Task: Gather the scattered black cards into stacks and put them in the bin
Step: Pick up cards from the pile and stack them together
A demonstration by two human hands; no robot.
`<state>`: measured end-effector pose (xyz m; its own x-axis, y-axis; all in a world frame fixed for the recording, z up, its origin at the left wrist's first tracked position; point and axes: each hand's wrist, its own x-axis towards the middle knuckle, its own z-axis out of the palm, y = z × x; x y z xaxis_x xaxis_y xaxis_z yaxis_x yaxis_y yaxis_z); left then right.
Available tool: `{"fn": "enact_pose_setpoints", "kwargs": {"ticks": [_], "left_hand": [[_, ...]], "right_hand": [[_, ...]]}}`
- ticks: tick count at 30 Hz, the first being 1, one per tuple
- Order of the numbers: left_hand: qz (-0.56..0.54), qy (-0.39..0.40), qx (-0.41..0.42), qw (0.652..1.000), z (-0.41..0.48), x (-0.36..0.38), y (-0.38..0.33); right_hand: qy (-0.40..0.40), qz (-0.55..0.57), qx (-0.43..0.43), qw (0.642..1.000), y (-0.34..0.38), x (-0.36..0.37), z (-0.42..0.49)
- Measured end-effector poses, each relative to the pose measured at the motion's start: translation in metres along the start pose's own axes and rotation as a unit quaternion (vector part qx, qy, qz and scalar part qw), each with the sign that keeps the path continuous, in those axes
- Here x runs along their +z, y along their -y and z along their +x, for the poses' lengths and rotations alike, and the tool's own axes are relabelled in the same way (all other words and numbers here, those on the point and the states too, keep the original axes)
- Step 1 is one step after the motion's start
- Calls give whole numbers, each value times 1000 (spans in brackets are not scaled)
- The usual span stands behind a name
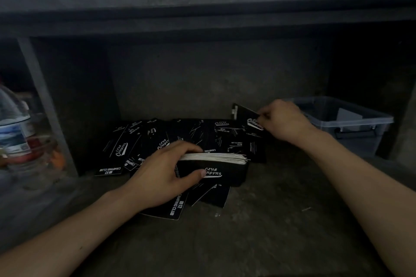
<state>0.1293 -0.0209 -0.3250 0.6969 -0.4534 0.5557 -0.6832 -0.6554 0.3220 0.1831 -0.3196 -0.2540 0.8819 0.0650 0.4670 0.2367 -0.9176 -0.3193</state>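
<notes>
Cards are mid-gathering here, by our reading: one pile is being built and nothing is headed for the bin yet. Our left hand is clamped on a thick stack at the centre of the frame. The thumb presses on the printed face toward us, the fingers curl over the far side, and the pale edges are turned up. Our right hand, up and right of centre, pinches a single card by its right end between thumb and fingertips. That card is tilted and sits apart from the stack, up and to the right of it. Between and behind the two hands the loose cards lie overlapped in a dark spread from centre-left to centre-right. A few more poke out below the stack and under our left wrist toward the lower centre. We judge the next move to be bringing the pinched card down-left onto the stack and squaring it in. That asks the left grip to loosen just enough to take it without letting the pile splay, since thin cards like these will likely slide if the thumb eases too far. The bin, clear plastic, sits toward the right edge of the frame, just beyond our right hand. Something pale shows inside it, but we cannot tell what. Everything rests on a grey surface in a dark recess, with a blurred bottle at the far left.
</notes>
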Motion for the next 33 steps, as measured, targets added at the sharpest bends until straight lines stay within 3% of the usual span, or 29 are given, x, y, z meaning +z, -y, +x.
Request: {"fn": "enact_pose_setpoints", "kwargs": {"ticks": [1, 3, 6, 8, 9, 10, 12, 13, 15, 18, 21, 23, 25, 27, 30, 31, 33], "left_hand": [[5, -2, -1, 1000, 0, 0, 1], [11, -4, -4, 1000, 0, 1, 2], [9, 8, -12, 1000, 0, -1, 1], [1, 24, 3, 1000, 0, -2, 1], [-4, 29, 10, 1000, 0, -2, 1], [-8, 28, 14, 999, 0, -1, 1], [-10, 19, 14, 1000, 0, 0, 1], [-9, 16, 14, 1000, 0, 0, 1], [-10, 16, 14, 1000, 0, 0, 1], [-19, 22, 11, 1000, 0, 0, 0], [-14, 14, 12, 1000, -1, 0, 0], [-5, 13, 10, 1000, -1, 0, 0], [13, 11, 3, 1000, 0, 0, -1], [22, 5, 1, 1000, 0, 0, -1], [12, 2, -6, 1000, 0, -1, -3], [11, 2, -6, 1000, -1, -1, -3], [17, -5, -3, 1000, -1, -2, -4]], "right_hand": [[10, 81, -14, 997, 3, -4, -2], [135, 216, -50, 966, 16, -7, -12], [347, 279, -75, 892, 33, 2, -24], [381, 327, -43, 864, 35, 8, -21], [343, 342, -13, 875, 34, 12, -17], [271, 314, 18, 910, 32, 15, -14], [119, 89, 54, 987, 22, 23, -9], [101, -39, 67, 992, 19, 28, -10], [163, -142, 95, 972, 15, 38, -12], [180, -109, 131, 969, 16, 35, -9], [86, -109, 180, 974, 18, 18, -6], [-21, -127, 156, 979, 16, 8, -6], [-80, -37, 67, 994, 17, -2, -9], [11, 122, -14, 992, 24, -8, -12], [299, 242, -80, 919, 36, -3, -21], [351, 258, -83, 896, 36, 0, -21], [378, 283, -75, 878, 31, 2, -18]]}}
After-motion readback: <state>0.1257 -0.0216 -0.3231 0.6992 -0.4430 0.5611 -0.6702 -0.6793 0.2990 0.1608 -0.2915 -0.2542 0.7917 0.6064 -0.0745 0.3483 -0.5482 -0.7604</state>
